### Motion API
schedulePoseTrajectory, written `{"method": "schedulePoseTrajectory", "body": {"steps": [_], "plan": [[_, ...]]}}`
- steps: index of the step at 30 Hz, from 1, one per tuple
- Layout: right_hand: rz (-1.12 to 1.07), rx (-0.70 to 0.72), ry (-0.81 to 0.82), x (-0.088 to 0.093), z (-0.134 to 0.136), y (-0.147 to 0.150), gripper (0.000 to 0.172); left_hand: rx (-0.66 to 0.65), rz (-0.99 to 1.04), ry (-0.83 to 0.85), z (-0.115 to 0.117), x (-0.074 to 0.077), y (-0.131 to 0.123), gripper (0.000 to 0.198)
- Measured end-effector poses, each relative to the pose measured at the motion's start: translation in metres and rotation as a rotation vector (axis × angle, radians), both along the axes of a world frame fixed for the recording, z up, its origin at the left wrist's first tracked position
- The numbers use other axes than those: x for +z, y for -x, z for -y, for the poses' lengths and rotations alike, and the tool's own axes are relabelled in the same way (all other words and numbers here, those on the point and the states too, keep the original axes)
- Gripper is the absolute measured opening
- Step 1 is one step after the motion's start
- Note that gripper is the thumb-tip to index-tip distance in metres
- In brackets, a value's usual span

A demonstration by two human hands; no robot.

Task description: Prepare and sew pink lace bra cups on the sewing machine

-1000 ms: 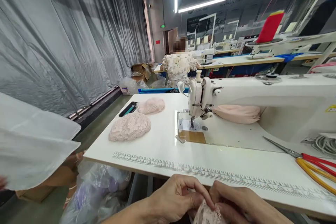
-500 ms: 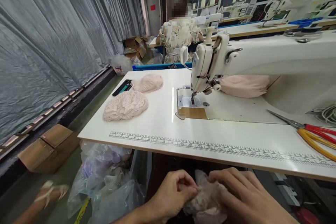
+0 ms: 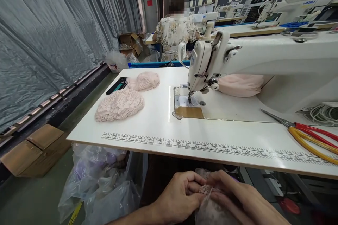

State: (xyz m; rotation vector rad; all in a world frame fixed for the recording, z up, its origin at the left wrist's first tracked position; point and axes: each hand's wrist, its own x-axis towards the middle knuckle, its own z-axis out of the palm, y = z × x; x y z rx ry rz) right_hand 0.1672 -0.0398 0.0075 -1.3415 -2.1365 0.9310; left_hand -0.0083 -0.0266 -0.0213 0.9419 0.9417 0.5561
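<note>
Below the front edge of the white sewing table [image 3: 148,126], both my hands grip a piece of pale pink lace fabric [image 3: 213,207]. My left hand [image 3: 182,193] pinches its scalloped edge between thumb and fingers. On the other side, my right hand [image 3: 235,190] is closed around the same edge, fingertips close to the left ones. The lower part of the lace hangs bunched and runs out of the picture. Two more pale pink lace pieces, a nearer one [image 3: 120,104] and a farther one [image 3: 145,81], lie on the table's left side.
A white sewing machine [image 3: 206,63] stands on the table, with pink fabric [image 3: 239,85] behind its needle. Scissors [image 3: 303,132] with red and yellow handles lie at right. Plastic bags [image 3: 105,182] and a cardboard box [image 3: 33,149] are below left. A person [image 3: 175,31] sits ahead.
My hands have come closer together on the lace, and its edge now shows between my fingers. The view has shifted slightly. A foot at lower left has gone out of view.
</note>
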Motion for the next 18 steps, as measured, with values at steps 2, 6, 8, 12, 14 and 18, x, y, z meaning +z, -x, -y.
{"method": "schedulePoseTrajectory", "body": {"steps": [2, 6, 8, 12, 14, 18], "plan": [[-0.007, -0.001, 0.082, -0.005, -0.001, -0.005, 0.015, -0.022, -0.002, 0.026, 0.0, 0.001, 0.0, 0.035], [0.02, -0.067, 0.067, -0.007, 0.001, -0.009, 0.021, -0.073, -0.061, -0.063, -0.002, 0.008, 0.004, 0.023], [0.052, -0.046, 0.071, -0.005, 0.0, -0.007, 0.019, -0.088, -0.086, -0.117, -0.003, 0.012, 0.007, 0.022], [0.168, 0.047, 0.112, -0.005, -0.006, -0.002, 0.032, -0.12, -0.122, -0.187, -0.002, 0.015, 0.011, 0.031], [0.212, 0.039, 0.123, -0.007, -0.008, -0.001, 0.035, -0.146, -0.235, -0.254, 0.0, 0.014, 0.01, 0.037], [0.224, 0.04, 0.116, -0.008, -0.009, -0.004, 0.036, -0.126, -0.471, -0.45, 0.001, 0.009, 0.007, 0.035]]}}
